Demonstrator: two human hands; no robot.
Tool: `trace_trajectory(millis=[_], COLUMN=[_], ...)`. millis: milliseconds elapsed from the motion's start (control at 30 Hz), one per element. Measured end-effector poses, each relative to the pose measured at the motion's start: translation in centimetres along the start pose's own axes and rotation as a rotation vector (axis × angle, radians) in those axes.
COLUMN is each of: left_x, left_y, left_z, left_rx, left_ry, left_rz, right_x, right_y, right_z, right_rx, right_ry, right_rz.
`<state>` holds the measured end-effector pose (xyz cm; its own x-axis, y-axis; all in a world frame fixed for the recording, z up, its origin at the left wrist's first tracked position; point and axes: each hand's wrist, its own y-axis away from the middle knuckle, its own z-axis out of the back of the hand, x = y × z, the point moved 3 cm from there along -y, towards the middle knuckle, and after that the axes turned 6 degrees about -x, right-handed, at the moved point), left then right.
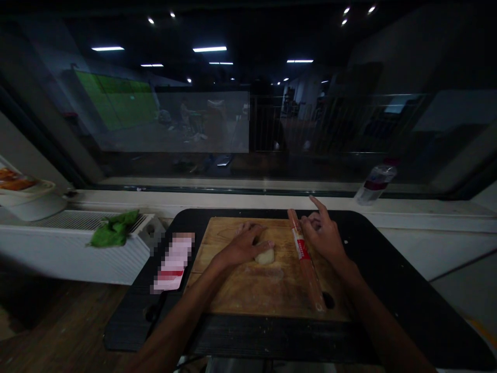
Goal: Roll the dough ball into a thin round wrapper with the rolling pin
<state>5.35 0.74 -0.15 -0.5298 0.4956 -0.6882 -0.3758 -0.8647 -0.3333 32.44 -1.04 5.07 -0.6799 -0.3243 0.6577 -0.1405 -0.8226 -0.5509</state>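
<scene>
A small pale piece of dough (265, 256) lies on the wooden cutting board (233, 298). My left hand (245, 243) is curved at the dough, its thumb across the top and its fingers reaching toward the board behind. Right of it lies a wooden rolling pin (310, 277) with a red and white label, slanting along the board. My right hand (324, 233) is just beside the pin's far end. Its index finger points forward and the other fingers are loosely curled, with nothing visible in them.
The board rests on a black tabletop (382, 290) below a dark window. A phone-like pink item (173, 261), blurred out, lies left. A green cloth (114, 228) hangs on the radiator (97, 259), near a white tub (34, 202). A clear bottle (376, 184) stands tilted-looking on the sill.
</scene>
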Motion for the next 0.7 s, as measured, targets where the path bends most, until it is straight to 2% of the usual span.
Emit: trace_trajectory(millis=[167,300,400,533,633,700], left_x=[-0.3,-1.7,-2.9,-4.7,-5.8,-6.3], left_y=[-1.2,-2.8,-3.9,-4.7,-4.5,-4.2], left_z=[0.4,-0.6,-2.0,-3.3,-3.4,-3.1], left_rx=[-0.070,-0.021,0.004,0.124,0.224,0.245], left_ry=[0.009,-0.237,-0.360,-0.460,-0.559,-0.571], left_rz=[0.098,0.016,0.027,0.086,0.130,0.146], right_x=[0.0,0.2,0.5,0.9,1.1,0.9], right_y=[0.0,0.2,0.3,0.3,0.4,0.5], right_z=[0.2,-0.1,-0.2,-0.4,-0.6,-0.8], right_rx=[-0.060,-0.046,-0.035,-0.043,-0.049,-0.047], right_ry=[-0.028,-0.013,0.001,0.015,0.012,0.004], right_rz=[-0.014,0.005,0.019,0.037,0.057,0.056])
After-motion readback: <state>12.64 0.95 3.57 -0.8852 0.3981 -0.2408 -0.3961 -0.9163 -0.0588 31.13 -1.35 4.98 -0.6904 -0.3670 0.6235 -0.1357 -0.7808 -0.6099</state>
